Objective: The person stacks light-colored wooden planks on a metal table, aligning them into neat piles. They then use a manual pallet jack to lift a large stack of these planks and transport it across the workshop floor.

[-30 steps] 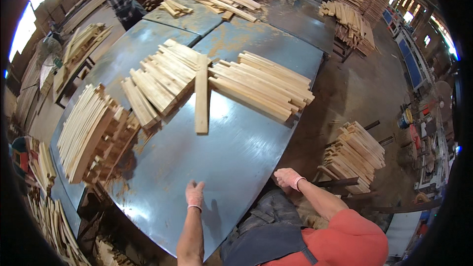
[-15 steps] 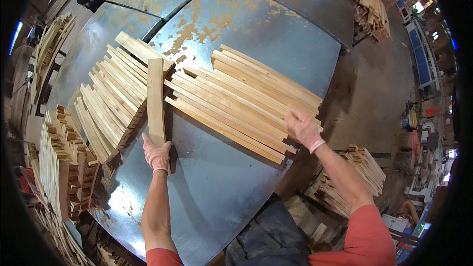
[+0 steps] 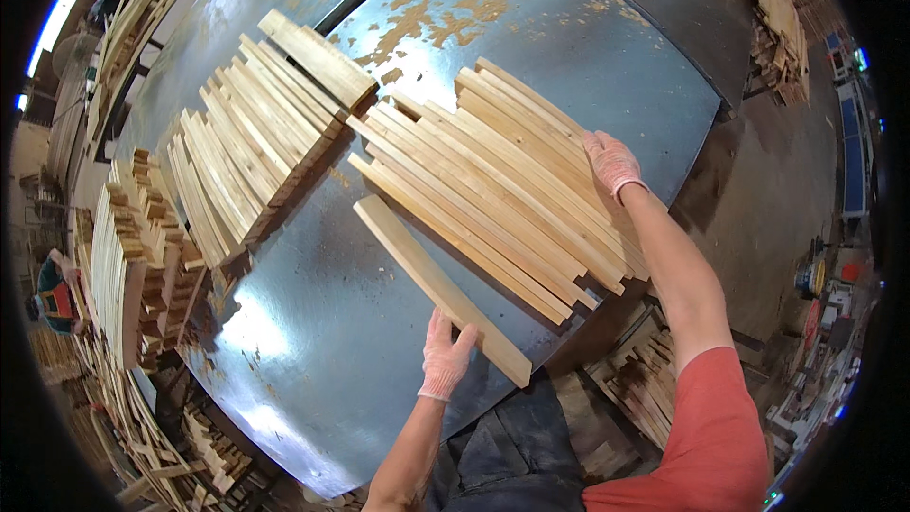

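A loose wooden slat (image 3: 441, 289) lies slantwise over the near part of the metal table (image 3: 313, 322). My left hand (image 3: 445, 356), in a pale pinkish glove, grips its lower edge near the close end, thumb and fingers against the wood. A row of slats (image 3: 483, 199) lies side by side just beyond it, their ends uneven. My gloved right hand (image 3: 613, 163) rests at the far right edge of that row, fingers stretched along the outermost slat; its palm side is hidden.
Left of the row stands a second group of slats (image 3: 256, 133), with a wider board (image 3: 318, 57) at its far side. Stacked wood (image 3: 133, 265) rises beyond the table's left edge. More slats (image 3: 645, 379) sit low at the right, and another pile (image 3: 768, 24) stands far right.
The loose slat has swung from nearly upright at the row's left end to a slant nearer me. My right hand has moved from the row's near end to its far right edge. The view has shifted.
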A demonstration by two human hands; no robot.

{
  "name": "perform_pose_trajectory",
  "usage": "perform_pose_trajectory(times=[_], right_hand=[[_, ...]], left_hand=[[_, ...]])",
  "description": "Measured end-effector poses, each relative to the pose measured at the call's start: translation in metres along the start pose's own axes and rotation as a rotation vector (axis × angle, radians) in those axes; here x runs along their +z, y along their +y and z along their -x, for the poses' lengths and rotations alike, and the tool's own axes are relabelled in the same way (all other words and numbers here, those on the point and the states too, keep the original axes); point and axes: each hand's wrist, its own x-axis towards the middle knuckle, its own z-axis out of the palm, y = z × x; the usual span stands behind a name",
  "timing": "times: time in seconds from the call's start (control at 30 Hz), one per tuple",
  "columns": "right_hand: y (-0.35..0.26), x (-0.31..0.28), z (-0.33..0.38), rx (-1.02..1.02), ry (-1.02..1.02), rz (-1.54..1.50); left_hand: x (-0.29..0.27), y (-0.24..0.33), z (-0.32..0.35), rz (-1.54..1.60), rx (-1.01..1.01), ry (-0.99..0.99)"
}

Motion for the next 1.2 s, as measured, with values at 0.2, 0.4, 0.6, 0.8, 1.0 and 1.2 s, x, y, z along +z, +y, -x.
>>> perform_pose_trajectory(times=[0.2,0.4,0.6,0.8,1.0,1.2], right_hand=[[-0.038,0.004,0.067,-0.013,-0.085,0.146],[-0.008,0.033,0.182,-0.125,-0.350,0.105],[0.025,0.078,0.170,-0.356,-0.068,-0.306],[-0.004,0.110,0.172,-0.178,-0.170,-0.726],[-0.018,0.095,0.176,-0.012,-0.449,-1.009],[-0.030,0.057,0.193,0.192,-0.709,-0.979]], left_hand=[[0.028,-0.039,-0.031,-0.310,0.225,0.242],[-0.015,-0.090,-0.008,0.102,0.075,0.349],[-0.101,-0.119,-0.032,-0.575,0.031,0.234],[-0.070,-0.096,-0.057,-0.254,-0.055,0.322],[-0.080,-0.028,-0.026,0.991,-0.070,0.122],[-0.080,-0.047,-0.019,1.111,-0.190,-0.049]])
